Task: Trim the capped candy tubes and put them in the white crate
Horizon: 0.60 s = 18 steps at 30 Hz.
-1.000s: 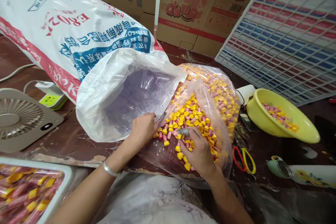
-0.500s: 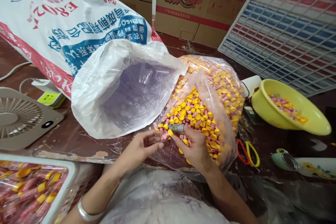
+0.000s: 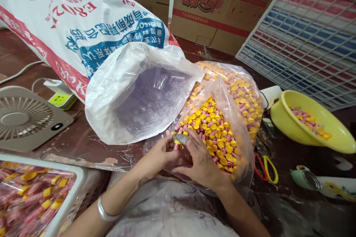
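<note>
My left hand (image 3: 160, 157) is closed around a small clear tube with a yellow cap (image 3: 177, 143) and red-and-white contents; most of the tube is hidden by the fingers. Against the cap rests a finger of my right hand (image 3: 201, 161), wrapped in grey tape (image 3: 180, 139). The other right fingers are stretched out, with the thumb apart. Under and behind my hands lies an open clear bag (image 3: 236, 118) full of yellow caps (image 3: 198, 123) and small red-and-white wrapped pieces. Left of it, the white sack (image 3: 107, 118) gapes open, showing many thin clear tubes (image 3: 155, 100).
A crate (image 3: 79, 181) of filled tubes stands at lower left, near a fan (image 3: 27, 118) and a power socket (image 3: 59, 99). On the right are scissors (image 3: 265, 168), a yellow bowl (image 3: 294, 129), a flask (image 3: 306, 178) and a wire rack (image 3: 300, 37). Cartons (image 3: 205, 22) stand behind.
My right thumb has moved away from the cap, and the right fingers have spread, the taped one now on the cap. The view has shifted slightly left.
</note>
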Each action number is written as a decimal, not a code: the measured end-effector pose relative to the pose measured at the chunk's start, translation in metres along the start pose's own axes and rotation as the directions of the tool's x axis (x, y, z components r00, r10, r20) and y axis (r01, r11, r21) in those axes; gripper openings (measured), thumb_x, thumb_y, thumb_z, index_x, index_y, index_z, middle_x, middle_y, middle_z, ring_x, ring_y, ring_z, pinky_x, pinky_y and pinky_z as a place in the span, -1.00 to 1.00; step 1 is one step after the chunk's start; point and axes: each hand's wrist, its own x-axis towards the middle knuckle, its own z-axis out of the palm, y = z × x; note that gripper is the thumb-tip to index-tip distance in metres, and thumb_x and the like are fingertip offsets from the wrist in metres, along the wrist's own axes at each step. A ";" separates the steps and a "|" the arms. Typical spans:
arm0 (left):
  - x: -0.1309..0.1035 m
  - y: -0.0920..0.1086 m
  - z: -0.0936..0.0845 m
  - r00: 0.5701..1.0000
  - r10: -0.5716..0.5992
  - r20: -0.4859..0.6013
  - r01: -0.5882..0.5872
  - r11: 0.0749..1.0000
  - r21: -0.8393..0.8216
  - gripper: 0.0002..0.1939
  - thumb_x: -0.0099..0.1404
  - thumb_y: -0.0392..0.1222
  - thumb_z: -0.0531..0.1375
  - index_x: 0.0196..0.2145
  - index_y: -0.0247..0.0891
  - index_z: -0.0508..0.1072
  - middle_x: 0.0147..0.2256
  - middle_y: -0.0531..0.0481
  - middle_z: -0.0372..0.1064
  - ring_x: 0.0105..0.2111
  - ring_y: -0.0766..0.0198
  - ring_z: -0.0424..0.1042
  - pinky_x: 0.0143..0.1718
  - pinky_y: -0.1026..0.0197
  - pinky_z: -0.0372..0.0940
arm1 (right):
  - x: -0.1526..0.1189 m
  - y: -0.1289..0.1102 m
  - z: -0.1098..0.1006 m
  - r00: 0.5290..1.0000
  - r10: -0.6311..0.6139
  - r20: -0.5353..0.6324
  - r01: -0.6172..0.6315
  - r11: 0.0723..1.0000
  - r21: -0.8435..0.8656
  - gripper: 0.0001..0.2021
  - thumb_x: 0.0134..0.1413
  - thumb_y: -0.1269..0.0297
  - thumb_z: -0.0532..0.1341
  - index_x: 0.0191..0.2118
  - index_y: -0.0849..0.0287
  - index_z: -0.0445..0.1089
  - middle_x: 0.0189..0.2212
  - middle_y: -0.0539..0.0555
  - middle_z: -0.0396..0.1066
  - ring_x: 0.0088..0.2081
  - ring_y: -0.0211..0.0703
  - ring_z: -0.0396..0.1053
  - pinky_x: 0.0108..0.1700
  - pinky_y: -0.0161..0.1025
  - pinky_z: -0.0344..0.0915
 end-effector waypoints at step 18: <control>0.016 0.029 -0.048 0.964 0.190 -0.187 0.196 -0.032 0.980 -0.67 0.36 -0.39 0.01 -0.07 -0.33 0.52 -0.08 -0.30 0.44 -0.13 -0.08 0.52 -0.28 0.10 0.35 | -0.001 0.021 0.012 0.994 0.091 -0.067 -0.102 0.979 -0.175 -0.85 0.27 0.49 0.16 -0.31 0.14 0.39 -0.30 0.07 0.45 -0.24 -0.14 0.44 -0.20 -0.27 0.33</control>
